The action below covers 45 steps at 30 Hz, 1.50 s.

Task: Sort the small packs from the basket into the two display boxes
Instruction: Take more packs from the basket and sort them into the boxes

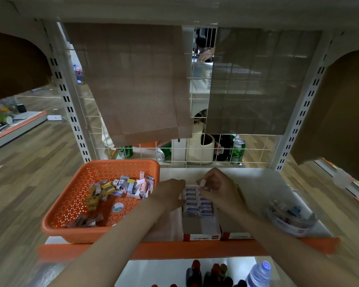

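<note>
My right hand (218,187) pinches white pack (203,182) over near display box (201,233), rows of packs (198,206) filling its back half. My left hand (170,193) against box's left side, finger position unclear. Orange basket (71,230) left, loose packs (120,187) inside. Second display box (236,236) under my right forearm.

Your bare left forearm (120,235) and right forearm (274,233) reach forward and converge toward the middle. Your left hand (170,195) lies back-up with its fingers bent toward the right; whether they grip anything is hidden. Your right hand (218,189) is just beside it, fingers curled, with thumb and forefinger pinching a small white pack (202,182).
</note>
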Available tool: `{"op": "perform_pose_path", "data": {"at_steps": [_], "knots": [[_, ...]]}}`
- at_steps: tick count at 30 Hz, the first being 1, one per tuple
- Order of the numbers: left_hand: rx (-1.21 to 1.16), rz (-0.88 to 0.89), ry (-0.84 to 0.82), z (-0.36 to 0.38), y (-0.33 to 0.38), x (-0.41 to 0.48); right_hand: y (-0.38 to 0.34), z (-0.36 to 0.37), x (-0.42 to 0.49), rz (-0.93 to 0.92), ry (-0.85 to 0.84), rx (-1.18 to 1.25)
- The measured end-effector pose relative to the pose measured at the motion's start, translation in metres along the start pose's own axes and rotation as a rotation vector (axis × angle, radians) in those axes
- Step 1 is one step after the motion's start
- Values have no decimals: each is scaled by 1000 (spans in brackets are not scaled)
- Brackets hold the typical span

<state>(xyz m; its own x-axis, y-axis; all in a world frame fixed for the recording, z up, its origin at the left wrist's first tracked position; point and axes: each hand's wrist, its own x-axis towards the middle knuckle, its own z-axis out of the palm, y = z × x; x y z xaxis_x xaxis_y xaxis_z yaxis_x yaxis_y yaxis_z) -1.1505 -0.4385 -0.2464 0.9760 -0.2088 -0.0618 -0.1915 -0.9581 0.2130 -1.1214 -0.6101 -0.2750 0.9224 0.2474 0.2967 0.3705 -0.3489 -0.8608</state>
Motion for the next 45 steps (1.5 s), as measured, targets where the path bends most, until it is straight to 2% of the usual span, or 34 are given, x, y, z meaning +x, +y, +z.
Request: {"op": "perform_pose_path", "data": {"at_steps": [3, 9, 12, 24, 30, 39, 42, 45], "knots": [[-42, -40, -60, 7, 3, -1, 3, -9, 3, -45, 0, -110], [-122, -56, -369, 11, 7, -4, 25, -20, 2, -35, -238, -535], [-78, -62, -451, 10, 9, -6, 30, -15, -4, -64, -336, -737], [-74, -66, -396, 9, 11, -14, 48, -1, -5, -73, -385, -759], [-76, -63, -405, 8, 11, -14, 44, 4, -9, -129, -351, -753], [-74, -56, -409, 14, 8, -11, 39, 7, -9, -106, -348, -757], [-27, -6, -365, 16, 4, -10, 34, 6, -9, -104, -340, -754], [-72, 57, -237, 9, -7, -9, 22, 5, -3, -115, -330, -742]]}}
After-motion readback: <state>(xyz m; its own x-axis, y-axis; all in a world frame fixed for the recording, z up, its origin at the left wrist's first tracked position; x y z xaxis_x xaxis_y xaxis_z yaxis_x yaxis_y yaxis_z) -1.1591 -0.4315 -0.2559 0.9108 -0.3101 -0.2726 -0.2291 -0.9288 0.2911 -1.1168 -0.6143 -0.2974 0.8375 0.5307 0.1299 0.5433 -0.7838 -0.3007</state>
